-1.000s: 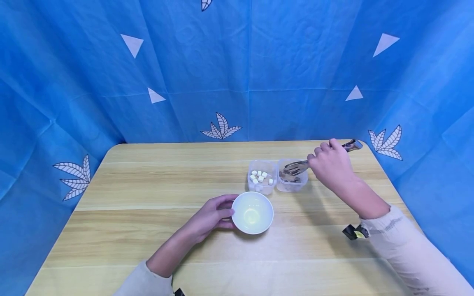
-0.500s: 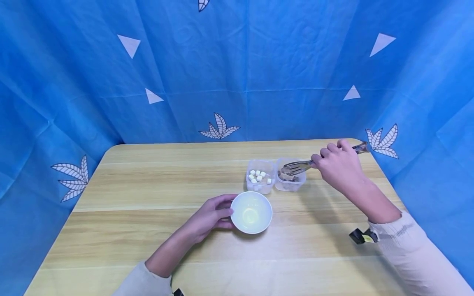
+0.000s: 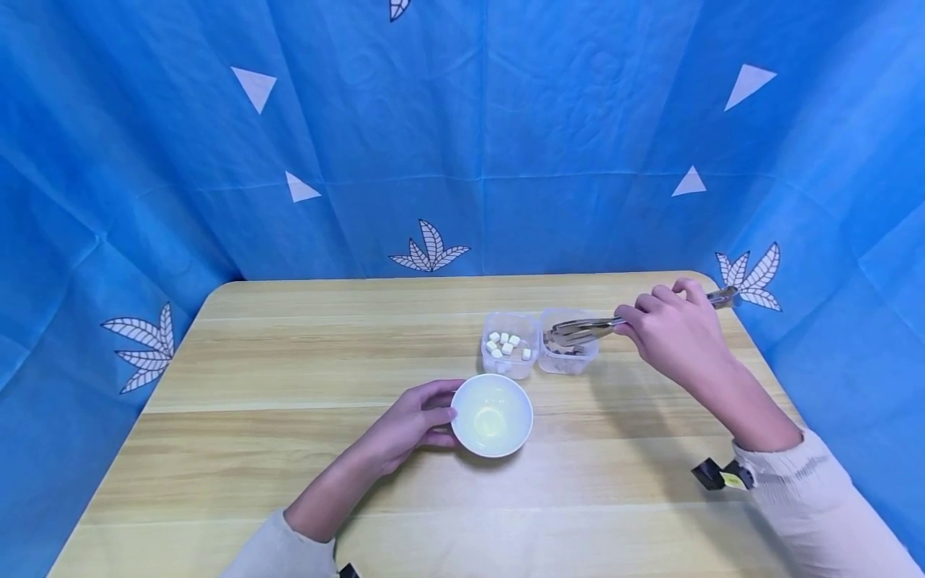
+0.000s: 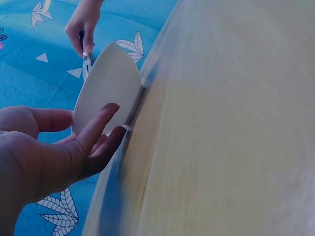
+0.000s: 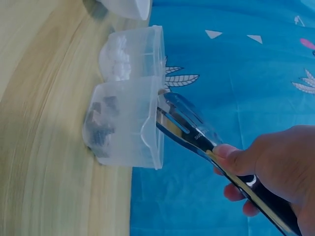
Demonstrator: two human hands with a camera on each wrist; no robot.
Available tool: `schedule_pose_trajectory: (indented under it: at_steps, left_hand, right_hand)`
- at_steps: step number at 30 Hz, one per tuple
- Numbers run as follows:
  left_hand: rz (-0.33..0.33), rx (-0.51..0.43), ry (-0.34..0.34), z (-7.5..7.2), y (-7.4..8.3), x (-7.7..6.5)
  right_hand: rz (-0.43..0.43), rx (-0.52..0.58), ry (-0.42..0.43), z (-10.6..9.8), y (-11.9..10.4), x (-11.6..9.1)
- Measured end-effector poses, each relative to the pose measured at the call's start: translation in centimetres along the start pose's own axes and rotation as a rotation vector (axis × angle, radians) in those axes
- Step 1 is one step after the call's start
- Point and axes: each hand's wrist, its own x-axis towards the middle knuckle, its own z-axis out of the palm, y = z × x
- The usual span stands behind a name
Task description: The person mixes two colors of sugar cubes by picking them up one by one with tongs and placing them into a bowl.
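My left hand [image 3: 412, 421] holds a white bowl [image 3: 492, 416] by its left side, thumb at the rim and fingers along the outer wall. Nothing shows inside the bowl. In the left wrist view the bowl [image 4: 106, 88] appears side-on. My right hand [image 3: 675, 329] grips metal tongs [image 3: 585, 330] with slotted heads, held slanting. Their heads reach into the mouth of a clear plastic container [image 3: 568, 368] with dark brown chunks. In the right wrist view the tongs [image 5: 189, 125] cross the rim, and the dark chunks [image 5: 103, 123] lie at the container's bottom.
Left of that container, close beside it, stands a second clear container [image 3: 507, 370] holding several white cubes [image 3: 508, 348]. Both stand behind the bowl on a light wooden table [image 3: 303, 345]. A blue patterned curtain [image 3: 433, 144] hangs along the back and sides.
My right hand has moved to the right and slightly nearer, and the tongs have turned, their heads staying at the right container. My left hand and the bowl have kept their place.
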Motion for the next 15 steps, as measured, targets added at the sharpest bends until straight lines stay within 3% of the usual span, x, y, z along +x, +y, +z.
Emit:
schedule_pose_trajectory:
  at_steps: [7,15]
  left_hand:
    - [-0.011,0.001,0.003,0.1,0.0,0.1]
    - [-0.006,-0.012,0.012,0.0,-0.1,0.0]
  right_hand:
    - [0.011,0.013,0.001,-0.9,-0.1,-0.5]
    - [-0.032,0.066,0.031,-1.9,-1.5,-0.2]
